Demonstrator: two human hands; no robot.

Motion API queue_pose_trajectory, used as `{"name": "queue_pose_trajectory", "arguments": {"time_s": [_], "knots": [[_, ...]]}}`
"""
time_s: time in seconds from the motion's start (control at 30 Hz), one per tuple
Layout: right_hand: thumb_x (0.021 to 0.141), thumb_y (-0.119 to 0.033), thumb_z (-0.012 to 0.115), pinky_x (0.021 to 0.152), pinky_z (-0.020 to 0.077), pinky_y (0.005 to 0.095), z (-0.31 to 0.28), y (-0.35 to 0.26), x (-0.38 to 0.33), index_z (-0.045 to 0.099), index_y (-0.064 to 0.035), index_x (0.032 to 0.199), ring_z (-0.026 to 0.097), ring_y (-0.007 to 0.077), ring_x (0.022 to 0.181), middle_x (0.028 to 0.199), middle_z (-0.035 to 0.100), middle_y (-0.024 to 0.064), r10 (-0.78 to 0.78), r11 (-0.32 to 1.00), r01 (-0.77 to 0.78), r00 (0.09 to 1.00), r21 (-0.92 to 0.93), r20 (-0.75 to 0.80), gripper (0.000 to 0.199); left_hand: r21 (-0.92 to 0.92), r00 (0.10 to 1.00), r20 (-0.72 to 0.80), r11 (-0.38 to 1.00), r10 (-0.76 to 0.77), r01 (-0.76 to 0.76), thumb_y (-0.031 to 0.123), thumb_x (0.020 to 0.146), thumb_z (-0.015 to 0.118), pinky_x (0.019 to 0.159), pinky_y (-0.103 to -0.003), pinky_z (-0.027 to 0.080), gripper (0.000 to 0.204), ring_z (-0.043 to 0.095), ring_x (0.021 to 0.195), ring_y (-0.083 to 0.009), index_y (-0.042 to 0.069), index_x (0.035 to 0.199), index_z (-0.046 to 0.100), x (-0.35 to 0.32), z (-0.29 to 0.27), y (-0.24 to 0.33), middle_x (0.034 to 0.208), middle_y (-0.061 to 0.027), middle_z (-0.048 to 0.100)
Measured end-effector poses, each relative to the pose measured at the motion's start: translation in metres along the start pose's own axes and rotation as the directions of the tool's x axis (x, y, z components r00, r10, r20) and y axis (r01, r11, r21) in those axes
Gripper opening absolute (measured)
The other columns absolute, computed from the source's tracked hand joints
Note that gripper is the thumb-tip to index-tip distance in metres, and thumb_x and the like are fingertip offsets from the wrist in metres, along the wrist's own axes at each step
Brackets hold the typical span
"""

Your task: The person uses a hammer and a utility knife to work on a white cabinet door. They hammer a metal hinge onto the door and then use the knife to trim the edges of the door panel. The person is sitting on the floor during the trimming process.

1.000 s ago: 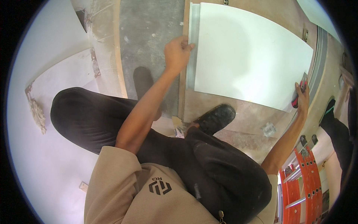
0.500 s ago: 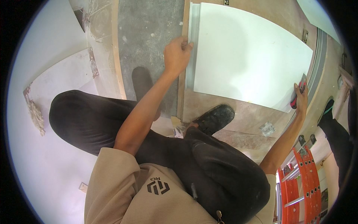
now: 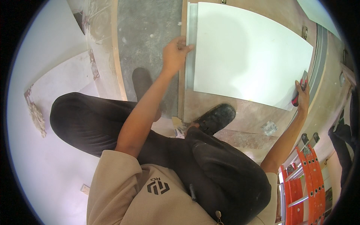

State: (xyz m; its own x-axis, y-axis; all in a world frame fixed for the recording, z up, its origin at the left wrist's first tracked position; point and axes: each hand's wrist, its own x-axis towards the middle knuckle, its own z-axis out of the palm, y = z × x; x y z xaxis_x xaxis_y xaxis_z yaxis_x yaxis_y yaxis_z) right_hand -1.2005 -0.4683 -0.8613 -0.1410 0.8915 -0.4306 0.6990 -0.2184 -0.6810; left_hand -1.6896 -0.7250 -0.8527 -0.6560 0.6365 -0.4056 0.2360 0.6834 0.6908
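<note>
A large white panel (image 3: 247, 56) lies flat before me, its far edge curving in this view. Along its left side runs a pale grey metal strip (image 3: 192, 67). My left hand (image 3: 174, 56) is at this strip, fingers curled and the thumb tip lying over it; whatever the fingertips pinch is hidden. At the panel's right edge my right hand (image 3: 303, 98) is closed round a red and black utility knife (image 3: 301, 88). The knife's grey front end points away from me, close to the panel's edge.
My black clog (image 3: 215, 119) stands just below the panel. An orange ladder (image 3: 313, 180) is at the lower right, with another person's dark-clothed leg (image 3: 339, 144) beyond it. Grey metal rails (image 3: 318, 71) run past the panel's right side. A whitish board (image 3: 62, 77) is at the left.
My left thumb reaches slightly further over the metal strip. The right hand and knife stay at the panel's right edge. At the right, the other person's leg and foot have shifted.
</note>
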Motion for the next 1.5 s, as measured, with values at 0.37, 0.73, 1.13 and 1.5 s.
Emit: {"name": "queue_pose_trajectory", "arguments": {"time_s": [0.37, 0.73, 1.13, 1.5], "knots": [[0.092, -0.041, 0.078, 0.113, 0.0390, 0.0377, 0.000, -0.004, -0.002, 0.042, -0.0076, 0.158, 0.052, 0.0257, 0.131, 0.147, 0.052, 0.0146, 0.067, 0.998, -0.068, 0.998, -0.021, -0.012, 0.082, 0.384, 0.953, 0.055, 0.875, 0.298, -0.296, 0.013, 0.084, 0.074, 0.077, -0.041, 0.056, 0.032, 0.071, 0.081, -0.0338, -0.006, 0.110, 0.075, 0.007, -0.004, 0.001, 0.090, -0.0241, 0.070], [0.091, -0.044, 0.079, 0.113, 0.0391, 0.0375, 0.002, -0.008, -0.004, 0.043, -0.0075, 0.157, 0.053, 0.0262, 0.130, 0.146, 0.053, 0.0156, 0.083, 0.996, -0.084, 0.996, -0.030, -0.041, 0.084, 0.427, 0.953, 0.082, 0.854, 0.291, -0.298, 0.013, 0.083, 0.073, 0.076, -0.040, 0.057, 0.030, 0.072, 0.079, -0.0329, -0.008, 0.105, 0.074, 0.011, -0.002, 0.000, 0.088, -0.0246, 0.069], [0.088, -0.047, 0.080, 0.114, 0.0384, 0.0383, -0.002, 0.003, 0.002, 0.040, -0.0032, 0.157, 0.052, 0.0285, 0.134, 0.149, 0.051, 0.0182, 0.068, 0.997, -0.068, 0.998, -0.027, -0.011, 0.091, 0.417, 0.961, 0.099, 0.866, 0.258, -0.275, 0.012, 0.081, 0.074, 0.075, -0.039, 0.058, 0.029, 0.072, 0.078, -0.0307, -0.008, 0.103, 0.075, 0.012, -0.003, 0.005, 0.087, -0.0235, 0.070], [0.087, -0.048, 0.080, 0.114, 0.0376, 0.0381, -0.003, 0.003, -0.001, 0.037, -0.0032, 0.159, 0.050, 0.0274, 0.135, 0.152, 0.049, 0.0176, 0.107, 0.994, -0.108, 0.994, -0.020, -0.037, 0.095, 0.188, 0.989, 0.126, 0.977, 0.080, -0.103, 0.015, 0.087, 0.072, 0.088, -0.039, 0.056, 0.047, 0.071, 0.096, -0.0304, -0.009, 0.127, 0.063, 0.008, -0.003, 0.008, 0.106, -0.0223, 0.072]]}}
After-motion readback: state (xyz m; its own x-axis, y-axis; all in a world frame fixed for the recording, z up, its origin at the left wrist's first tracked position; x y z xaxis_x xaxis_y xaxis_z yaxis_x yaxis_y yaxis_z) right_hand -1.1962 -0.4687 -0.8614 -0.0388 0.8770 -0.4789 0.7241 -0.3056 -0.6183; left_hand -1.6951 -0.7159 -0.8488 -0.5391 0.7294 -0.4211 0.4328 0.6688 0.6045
